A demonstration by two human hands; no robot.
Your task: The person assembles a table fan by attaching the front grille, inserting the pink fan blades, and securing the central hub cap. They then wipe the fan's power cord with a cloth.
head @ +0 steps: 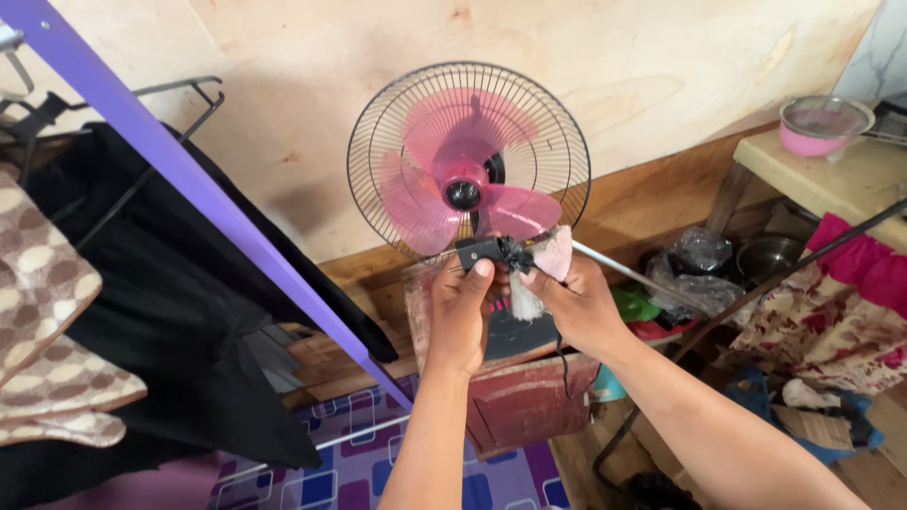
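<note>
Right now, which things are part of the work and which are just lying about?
In hand:
left hand on black plug
right hand on cloth
fan

Lying about:
pink bowl
black garment
purple rail
steel pot

Two bare forearms in view, no sleeves showing. Left hand (pixel 461 312) and right hand (pixel 578 304) bare: no gloves, rings, watch or bracelet. Short plain nails.

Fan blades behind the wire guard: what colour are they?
Translucent pink fan blades, with a black hub, behind the black wire guard. The head view shows them best.
</note>
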